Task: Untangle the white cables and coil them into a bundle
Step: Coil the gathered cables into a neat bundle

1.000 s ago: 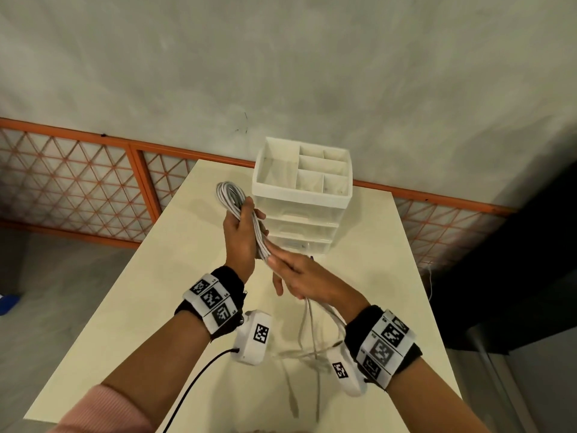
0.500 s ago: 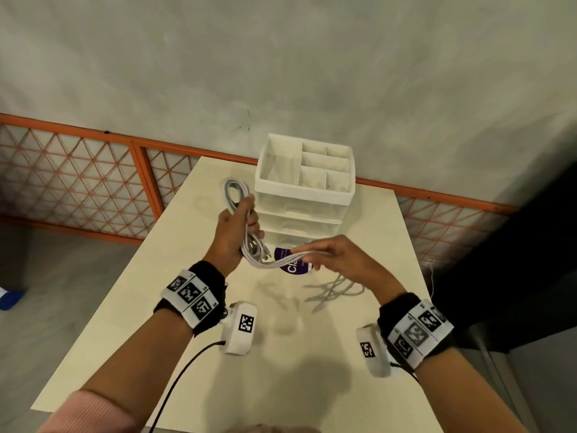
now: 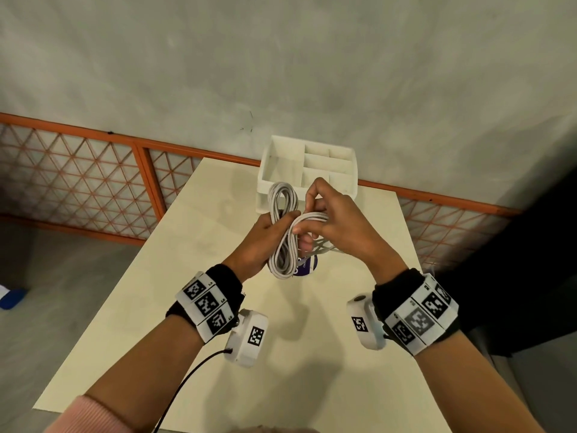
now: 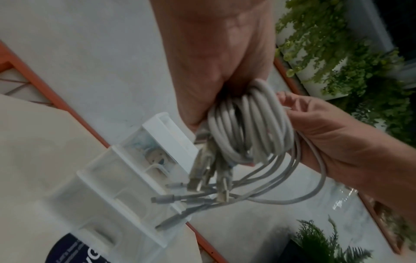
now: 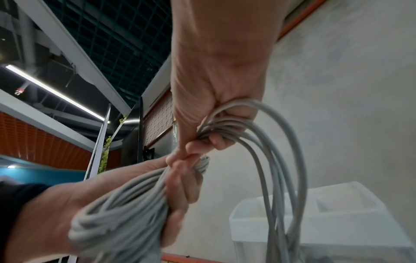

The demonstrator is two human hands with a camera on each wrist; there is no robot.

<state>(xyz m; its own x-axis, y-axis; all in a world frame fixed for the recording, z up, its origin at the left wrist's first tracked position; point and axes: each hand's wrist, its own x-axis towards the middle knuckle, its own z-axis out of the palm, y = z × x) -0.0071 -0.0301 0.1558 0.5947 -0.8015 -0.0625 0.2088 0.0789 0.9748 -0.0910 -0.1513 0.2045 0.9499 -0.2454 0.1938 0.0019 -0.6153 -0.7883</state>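
A long coil of white cables [image 3: 282, 232] hangs upright above the table, gripped round its middle by my left hand [image 3: 265, 237]. Loops stick out above and below that fist. My right hand [image 3: 324, 220] pinches several loose cable strands [image 3: 313, 217] and holds them across the coil's waist. In the left wrist view the coil [image 4: 249, 128] sits against my palm, and several plug ends [image 4: 202, 178] dangle below it. In the right wrist view the loose strands [image 5: 258, 142] arc down from my curled fingers [image 5: 216, 140] beside the left hand's bundle [image 5: 126, 204].
A white drawer organiser [image 3: 307, 170] with open top compartments stands at the table's far edge, just behind my hands. A dark purple round label [image 3: 307, 266] lies on the cream table [image 3: 156, 292] under the coil. An orange lattice railing [image 3: 78, 179] runs behind.
My right hand has come up and left from the table's right side, carrying the loose strands across the coil. The coil in my left hand has risen slightly and turned more upright.
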